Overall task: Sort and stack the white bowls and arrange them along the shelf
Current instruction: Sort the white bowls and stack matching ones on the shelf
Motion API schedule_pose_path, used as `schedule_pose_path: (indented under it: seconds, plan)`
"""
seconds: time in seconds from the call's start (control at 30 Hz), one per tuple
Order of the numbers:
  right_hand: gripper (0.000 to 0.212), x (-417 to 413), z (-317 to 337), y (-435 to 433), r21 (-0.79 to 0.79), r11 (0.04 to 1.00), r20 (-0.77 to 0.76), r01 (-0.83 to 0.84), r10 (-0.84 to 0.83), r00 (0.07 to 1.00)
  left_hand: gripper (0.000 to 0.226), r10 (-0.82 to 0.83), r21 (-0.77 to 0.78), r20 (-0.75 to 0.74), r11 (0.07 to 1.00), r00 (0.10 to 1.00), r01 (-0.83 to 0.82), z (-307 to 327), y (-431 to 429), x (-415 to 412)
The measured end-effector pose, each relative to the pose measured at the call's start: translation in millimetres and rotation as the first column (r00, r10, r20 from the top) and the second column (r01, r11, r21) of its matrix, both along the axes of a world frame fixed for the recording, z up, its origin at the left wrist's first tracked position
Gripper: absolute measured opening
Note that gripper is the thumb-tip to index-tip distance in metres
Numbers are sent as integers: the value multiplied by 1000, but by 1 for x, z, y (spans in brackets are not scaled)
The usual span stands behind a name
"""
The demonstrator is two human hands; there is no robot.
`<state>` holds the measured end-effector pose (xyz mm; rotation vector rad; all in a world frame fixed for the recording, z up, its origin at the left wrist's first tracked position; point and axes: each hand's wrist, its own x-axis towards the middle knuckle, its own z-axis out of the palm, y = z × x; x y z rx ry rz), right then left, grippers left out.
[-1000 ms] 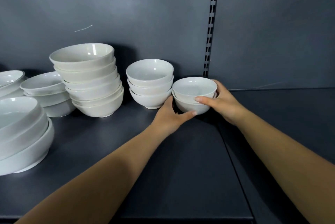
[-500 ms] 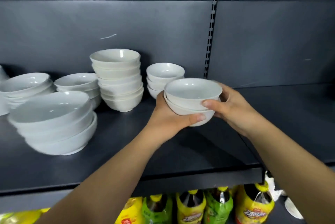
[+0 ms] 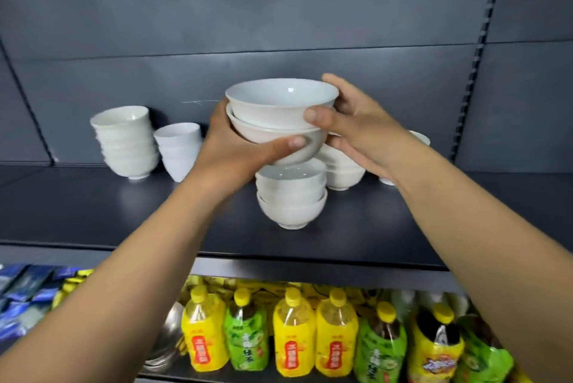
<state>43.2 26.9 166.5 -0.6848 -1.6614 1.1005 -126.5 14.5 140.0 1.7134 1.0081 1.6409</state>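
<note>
Seen from the head camera, two nested round white ceramic bowls point(image 3: 273, 116) were held in the air above the dark grey metal shelf point(image 3: 124, 212). The left hand point(image 3: 229, 153) gripped the lower bowl from the left, its thumb curled across the front wall. The right hand point(image 3: 362, 131) gripped from the right, thumb pressed on the upper bowl's side and fingers wrapped behind the rim. Right under the pair a short stack of small white bowls point(image 3: 291, 199) stood on the shelf; whether the two touched could not be told. Another white bowl stack point(image 3: 341, 174) stood just behind it, partly hidden by the right wrist. Farther left stood a tall blurred stack of white bowls point(image 3: 127, 140) with a lower white stack point(image 3: 179, 150) just beside it. On the level below stood yellow-capped drink bottles in yellow and green wrappers point(image 3: 294, 333)
</note>
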Motion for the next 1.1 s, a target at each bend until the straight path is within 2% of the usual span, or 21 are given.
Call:
schedule_pose_path:
  seconds: [0.07, 0.13, 0.23, 0.33, 0.4, 0.47, 0.67, 0.87, 1.0, 1.1]
  plan:
    - [98, -13, -6, 8, -20, 999, -30, 37, -38, 999, 104, 25, 7, 13, 1000, 1000, -25, 3, 1, -17]
    - [92, -14, -25, 17, -40, 989, -27, 139, -140, 990, 111, 88, 8, 35, 996, 996, -88, 0, 4, -28]
    - [85, -5, -77, 28, -64, 956, 97, 285, -278, 956, 106, 163, 7, 92, 986, 982, -165, -15, 9, -40]
    - [87, -8, -124, 40, -218, 942, 140, 255, -228, 964, 95, 175, -24, 139, 985, 975, -173, -27, 14, -46]
    - [96, -17, -141, 51, -236, 943, 146, 235, -204, 968, 101, 175, -40, 156, 985, 972, -171, -32, 17, -50]
    - [99, -24, -148, 60, -221, 940, 125, 260, -237, 964, 107, 177, -53, 165, 984, 970, -171, -37, 18, -52]
    - [93, -19, -156, 66, -204, 932, 40, 300, -299, 954, 100, 208, -78, 201, 977, 957, -196, -49, 23, -52]
    - [87, 22, -159, 43, -197, 906, 49, 376, -374, 926, 101, 191, -70, 164, 981, 968, -182, -56, 29, -48]
    - [88, 62, -160, 32, -189, 832, 64, 522, -520, 852, 82, 99, -61, 180, 994, 979, -90, -61, 38, -32]
    - [90, 89, -157, 28, -178, 741, 80, 648, -645, 760, 92, 82, -65, 171, 995, 982, -72, -63, 45, -23]
